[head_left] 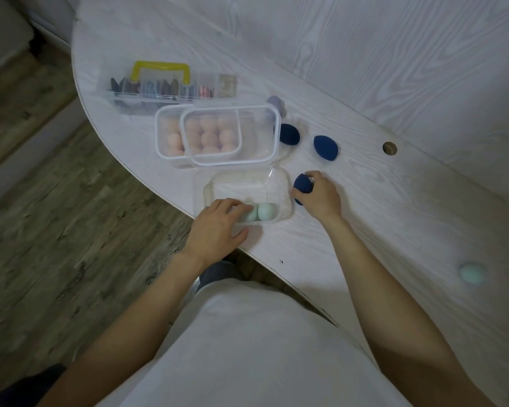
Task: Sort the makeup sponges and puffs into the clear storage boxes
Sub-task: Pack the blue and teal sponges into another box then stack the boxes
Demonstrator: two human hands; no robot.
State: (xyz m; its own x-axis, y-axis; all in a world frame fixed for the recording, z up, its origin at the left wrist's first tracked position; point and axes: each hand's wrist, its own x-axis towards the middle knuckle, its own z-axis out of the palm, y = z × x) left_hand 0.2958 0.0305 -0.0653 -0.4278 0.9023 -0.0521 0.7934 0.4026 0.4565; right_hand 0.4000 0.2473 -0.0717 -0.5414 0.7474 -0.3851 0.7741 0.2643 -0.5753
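**Mira:** Two mint sponges (259, 212) sit in the near clear box (285, 189), by the bench's (394, 98) curved near edge. The left hand (218, 227) is at that box's near wall, fingers reaching in over them. Is it gripping one?

**Tov:** Hard to say. The fingers are loosely curled and touch the left mint sponge; whether they pinch it or only nudge it into place, I cannot tell. The right hand (321, 195) is plainer: its grip is closed round a navy sponge (303, 185), thumb and fingers curled about it, just beside the box's right wall.

**Mira:** So how to do this step well?

**Tov:** My guess is the navy one goes into a box. Lift it clear of the wall rather than dragging it over the rim, and keep the left hand steadying the light box so it doesn't skid toward the edge. A sponge is soft, so a gentle hold is enough.

**Mira:** What else is loose?

**Tov:** Two more navy sponges (325, 148) lie farther in, near the lidded box of peach puffs (209, 136), and a lone mint sponge (472, 273) lies well apart toward the right edge. A yellow-handled case (162, 83) stands behind.
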